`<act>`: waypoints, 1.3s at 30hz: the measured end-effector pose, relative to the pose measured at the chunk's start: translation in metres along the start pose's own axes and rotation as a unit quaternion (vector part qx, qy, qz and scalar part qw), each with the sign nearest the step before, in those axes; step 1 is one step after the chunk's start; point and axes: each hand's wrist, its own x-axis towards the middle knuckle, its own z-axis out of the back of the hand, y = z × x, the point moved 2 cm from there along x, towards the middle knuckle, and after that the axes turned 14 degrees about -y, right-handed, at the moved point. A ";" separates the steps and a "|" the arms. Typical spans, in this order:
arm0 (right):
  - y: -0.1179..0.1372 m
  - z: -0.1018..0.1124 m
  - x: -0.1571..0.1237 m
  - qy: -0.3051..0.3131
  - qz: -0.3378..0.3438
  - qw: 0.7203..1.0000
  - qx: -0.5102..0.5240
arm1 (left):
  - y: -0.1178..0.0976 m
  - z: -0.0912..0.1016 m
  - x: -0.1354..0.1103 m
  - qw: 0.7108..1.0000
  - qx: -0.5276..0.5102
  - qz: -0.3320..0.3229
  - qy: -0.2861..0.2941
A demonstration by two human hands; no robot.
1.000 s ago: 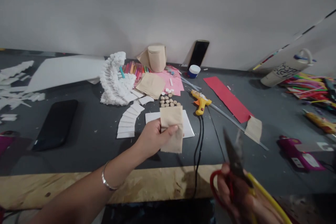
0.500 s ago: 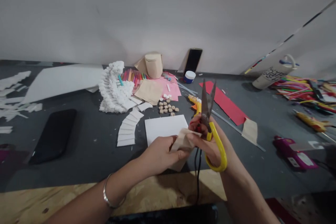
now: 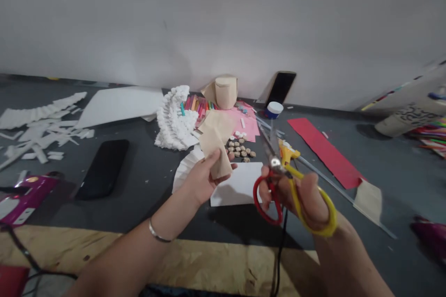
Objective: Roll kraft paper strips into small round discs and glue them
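My left hand [image 3: 200,178] is closed on a tan piece of paper [image 3: 216,155], held upright above the dark table [image 3: 139,185]. My right hand [image 3: 301,195] grips scissors [image 3: 282,181] with one red and one yellow handle loop, blades pointing away toward the glue gun. The scissors sit just right of the paper, a short gap between them. A white card [image 3: 237,185] lies on the table beneath both hands.
A white layered paper sculpture [image 3: 174,118], small round beads [image 3: 240,148], a yellow glue gun [image 3: 287,152], a red paper strip [image 3: 325,151], pink paper and a tan paper cylinder [image 3: 226,92] crowd the middle. A black phone [image 3: 102,167] lies left, white scraps [image 3: 38,125] beyond it.
The hands have drawn apart: my left lifted the tan paper up and left, my right pulled the scissors right and tilted them flatter. The view shifted left.
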 end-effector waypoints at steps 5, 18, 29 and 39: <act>-0.018 -0.014 -0.018 0.117 -0.086 0.989 -0.030 | -0.024 0.007 0.007 0.995 -0.087 -0.004 -0.054; -0.028 -0.020 -0.015 0.136 -0.101 0.983 -0.065 | -0.025 0.009 0.008 0.994 -0.085 -0.012 -0.073; -0.030 -0.032 -0.007 0.085 -0.082 0.992 -0.039 | -0.012 0.007 0.006 0.997 -0.066 -0.042 -0.026; -0.051 -0.041 0.005 0.039 -0.102 0.992 0.062 | -0.005 0.004 0.003 0.996 -0.018 -0.082 -0.005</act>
